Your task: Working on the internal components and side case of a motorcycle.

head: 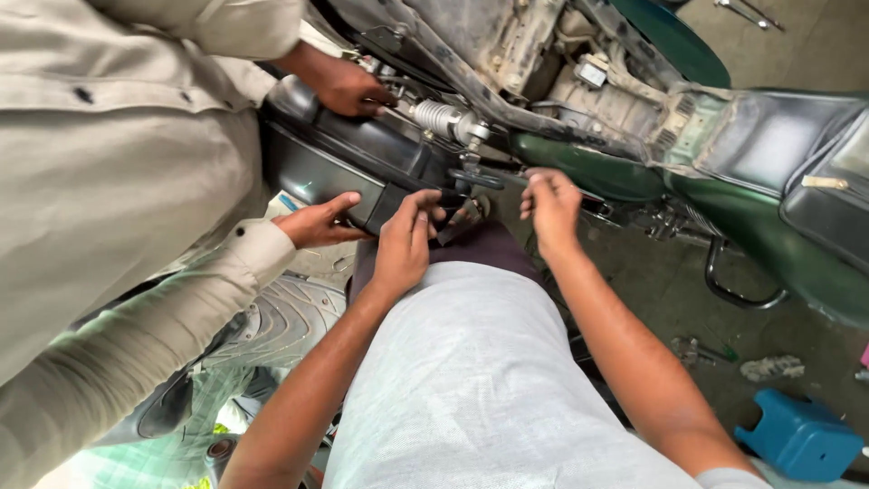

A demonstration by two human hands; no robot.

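crouching over a stripped green scooter [742, 226], the person had both hands at the underside of its black panel [335, 163]. the left hand [405, 243] was curled round the panel's lower corner, fingers hooked onto the edge, so it grasped the panel itself. the right hand [549, 204] sat just beside it, fingertips pinched at a small dark fitting under the spring [441, 116]; whether anything was held between them could not be told.

a co-worker in a beige shirt held the same panel: 1 hand [319, 222] propped its bottom edge, the other hand [348, 86] pressed on top near the spring. the panel hung against the frame, tilted, borne by 3 hands.

to do this step well, the left hand probably needed to keep the corner steady and level while the right worked the fitting, since a sagging panel would likely bind any fastener. it seemed wise to move in time with the co-worker, so that no 1 side dropped. fingers close to the spring and frame looked at risk of a pinch.

a blue stool [801, 439] stood on the floor well apart, with a rag [771, 368] near it.
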